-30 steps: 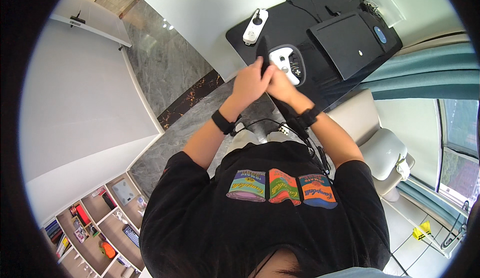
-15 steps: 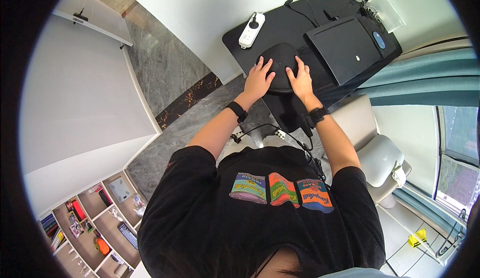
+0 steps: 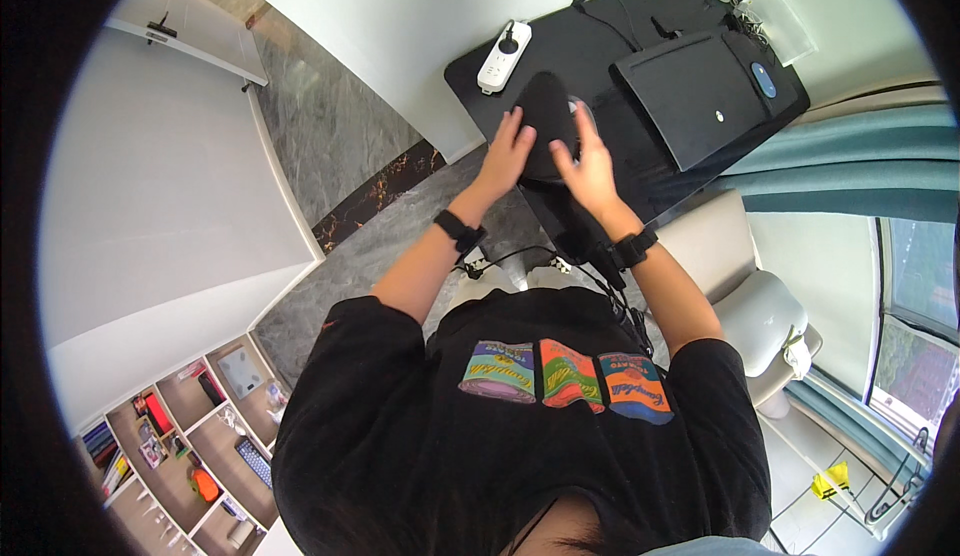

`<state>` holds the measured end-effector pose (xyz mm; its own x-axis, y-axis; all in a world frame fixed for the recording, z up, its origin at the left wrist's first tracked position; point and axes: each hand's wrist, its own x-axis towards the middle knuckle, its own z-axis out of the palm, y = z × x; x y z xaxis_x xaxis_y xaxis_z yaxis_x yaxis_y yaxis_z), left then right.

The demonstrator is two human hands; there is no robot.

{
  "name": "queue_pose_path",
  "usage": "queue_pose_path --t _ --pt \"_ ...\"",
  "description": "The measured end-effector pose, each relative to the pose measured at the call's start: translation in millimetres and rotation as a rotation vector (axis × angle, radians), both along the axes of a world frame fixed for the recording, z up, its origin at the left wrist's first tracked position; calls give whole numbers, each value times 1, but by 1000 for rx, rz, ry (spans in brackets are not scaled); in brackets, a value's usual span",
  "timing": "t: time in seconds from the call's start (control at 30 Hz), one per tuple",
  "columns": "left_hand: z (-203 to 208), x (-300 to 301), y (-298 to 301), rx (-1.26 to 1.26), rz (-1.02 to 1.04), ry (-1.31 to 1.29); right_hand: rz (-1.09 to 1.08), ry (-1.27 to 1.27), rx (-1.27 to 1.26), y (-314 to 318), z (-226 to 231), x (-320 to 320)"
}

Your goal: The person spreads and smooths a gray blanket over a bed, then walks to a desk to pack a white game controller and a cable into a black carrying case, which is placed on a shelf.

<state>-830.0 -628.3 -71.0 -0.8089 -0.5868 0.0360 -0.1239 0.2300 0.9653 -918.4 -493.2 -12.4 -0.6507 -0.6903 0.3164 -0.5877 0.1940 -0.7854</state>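
Observation:
A black, rounded, case-like item (image 3: 547, 121) is tipped up between my hands over the near left part of the black desk (image 3: 568, 48). Its exact kind is not clear. My left hand (image 3: 508, 156) presses on its left side, thumb and fingertips against the dark surface. On the opposite side, my right hand (image 3: 592, 168) grips it with the fingers pointing away from me. A small pale spot shows near the right fingertips. The underside of the item is hidden.
Behind my left hand lies a white power strip (image 3: 504, 57) with a black plug. A closed black laptop (image 3: 690, 98) rests to the right, near a blue-and-black mouse (image 3: 762, 80). A chair (image 3: 765, 321) stands right; cables (image 3: 600, 286) hang below my right wrist.
The black item lay flat under both hands before; now it is tilted up on its side. My left hand has slid slightly left and down, and both hands have turned to hold its sides.

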Motion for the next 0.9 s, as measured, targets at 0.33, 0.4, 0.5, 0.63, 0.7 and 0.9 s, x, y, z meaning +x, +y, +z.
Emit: queue_pose_path --t 0.33,0.4,0.5,0.63,0.7,0.9 --pt "8 87 -58 532 142 15 660 25 245 -52 4 69" --pt "3 93 -64 502 123 -37 664 129 264 -61 -3 74" --pt "3 94 -65 163 155 -132 617 460 369 -71 -14 78" --pt "13 97 -63 82 170 -227 463 543 467 -63 -26 75" --pt "16 96 -64 110 142 -257 391 641 596 -57 -30 77" --pt "7 95 -64 4 87 -293 232 718 864 -79 -39 97"
